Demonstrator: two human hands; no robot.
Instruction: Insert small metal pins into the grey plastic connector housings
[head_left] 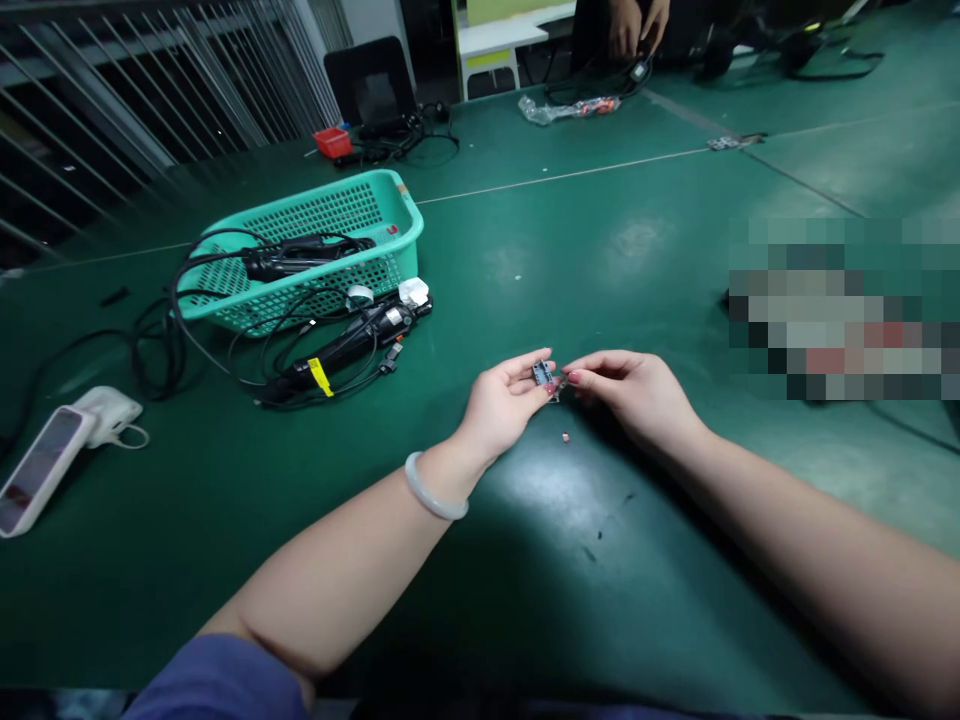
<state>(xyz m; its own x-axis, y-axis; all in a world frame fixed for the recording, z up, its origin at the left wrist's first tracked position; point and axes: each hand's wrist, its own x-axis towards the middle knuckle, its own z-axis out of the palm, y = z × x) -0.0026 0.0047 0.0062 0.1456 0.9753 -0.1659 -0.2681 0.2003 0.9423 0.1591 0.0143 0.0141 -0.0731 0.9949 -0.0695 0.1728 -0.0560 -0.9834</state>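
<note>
My left hand (504, 402) pinches a small dark grey part (543, 375) between thumb and fingers, just above the green table (570, 250). My right hand (636, 392) comes in from the right, its fingertips closed on the same part at its right edge. The two hands meet at the middle of the table. A tiny pinkish piece (565, 437) lies on the mat just below them. A pale bangle (433, 490) sits on my left wrist.
A teal basket (375, 215) with black cables and a black tool (352, 340) beside it lies to the left. A phone and white charger (56, 450) rest at the far left. Another person's hands (637, 25) work at the far edge, near a plastic bag (570, 107).
</note>
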